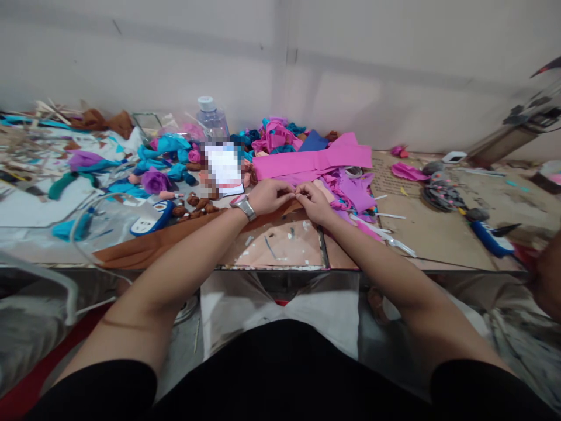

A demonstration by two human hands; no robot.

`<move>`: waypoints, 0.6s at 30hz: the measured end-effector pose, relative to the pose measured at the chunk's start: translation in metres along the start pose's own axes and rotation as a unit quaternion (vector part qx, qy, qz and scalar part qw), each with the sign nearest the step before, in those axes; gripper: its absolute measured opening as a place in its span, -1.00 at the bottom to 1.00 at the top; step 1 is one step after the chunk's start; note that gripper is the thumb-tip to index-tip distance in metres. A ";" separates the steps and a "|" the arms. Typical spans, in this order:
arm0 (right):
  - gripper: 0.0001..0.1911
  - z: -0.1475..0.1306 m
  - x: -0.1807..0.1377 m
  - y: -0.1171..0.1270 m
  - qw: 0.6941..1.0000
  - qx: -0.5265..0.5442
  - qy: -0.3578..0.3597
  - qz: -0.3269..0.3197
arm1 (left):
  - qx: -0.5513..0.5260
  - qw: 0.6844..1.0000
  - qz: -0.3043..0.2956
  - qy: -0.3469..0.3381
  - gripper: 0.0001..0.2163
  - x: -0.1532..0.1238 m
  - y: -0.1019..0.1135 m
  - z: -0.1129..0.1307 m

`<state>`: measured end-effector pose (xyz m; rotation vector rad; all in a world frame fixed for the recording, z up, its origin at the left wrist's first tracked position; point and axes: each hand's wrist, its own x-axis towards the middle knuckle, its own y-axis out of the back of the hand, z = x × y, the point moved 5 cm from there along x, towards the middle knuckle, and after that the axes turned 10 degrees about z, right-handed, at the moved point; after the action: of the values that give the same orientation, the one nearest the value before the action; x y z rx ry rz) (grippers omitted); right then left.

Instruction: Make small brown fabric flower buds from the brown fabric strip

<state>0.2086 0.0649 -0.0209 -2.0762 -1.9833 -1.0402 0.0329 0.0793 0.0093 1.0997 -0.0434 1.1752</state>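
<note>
Brown strip (149, 244), one, slanting from tabletop (298, 248) front edge; left hand (268, 197), right hand (316, 203): fingertips pinched together on its right end; light, even tension advisable.

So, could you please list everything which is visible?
wall: one, grey, back
table: one, pinkish-brown, in front
bottle: one, clear, white-capped, by wall
lit screen: one, white, left of centre
crumpled pieces: many, pink, blue, purple, back
flat strip: one, pink, centre
long strip: one, brown, centre to left
knot-like bits: several, brown, left
socket block: one, blue and white, left
hand tool: one, green-handled, far left
sticks: several, white, right
cardboard: one, brown, right
watch: one, silver, left wrist
left hand: one, bare, centre
right hand: one, bare, centre
</note>
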 end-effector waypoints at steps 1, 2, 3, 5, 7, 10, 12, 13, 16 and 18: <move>-0.91 0.001 0.000 0.000 1.000 0.001 -0.002 -0.001 | 0.006 1.000 -0.002 -0.005 -0.77 0.000 -0.001 0.000; -0.91 0.001 0.000 -0.001 1.000 0.001 -0.004 -0.001 | 0.011 1.000 -0.004 -0.009 -0.77 0.000 -0.001 0.000; -0.92 0.002 0.000 -0.001 1.000 0.000 -0.005 -0.001 | 0.015 1.000 -0.005 -0.012 -0.77 0.000 -0.001 0.000; -0.92 0.002 0.000 0.000 1.000 -0.006 0.004 0.004 | 0.019 1.000 -0.007 -0.011 -0.75 0.000 -0.002 -0.001; -0.92 -0.001 0.000 0.002 0.999 -0.022 0.030 0.012 | 0.019 1.000 -0.011 -0.006 -0.74 0.001 -0.002 -0.003; -0.94 -0.006 0.001 0.005 0.995 -0.056 0.080 0.014 | 0.012 1.000 -0.022 0.001 -0.74 0.000 -0.003 -0.006; -0.95 -0.009 0.001 0.006 0.992 -0.074 0.106 0.008 | 0.004 1.000 -0.028 0.007 -0.74 0.000 -0.003 -0.006; -0.95 -0.010 0.001 0.006 0.990 -0.081 0.112 0.006 | 0.001 0.999 -0.030 0.010 -0.74 0.000 -0.003 -0.006; -0.95 -0.011 0.001 0.006 0.990 -0.084 0.109 0.002 | -0.006 0.999 -0.030 0.013 -0.74 0.000 -0.004 -0.006; -0.93 -0.011 0.001 0.006 0.993 -0.072 0.097 0.003 | -0.009 1.000 -0.027 0.012 -0.73 0.000 -0.005 -0.006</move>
<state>0.2095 0.0595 -0.0098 -1.9574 -1.8579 -1.3644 0.0336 0.0836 0.0034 1.0649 -0.0065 1.1375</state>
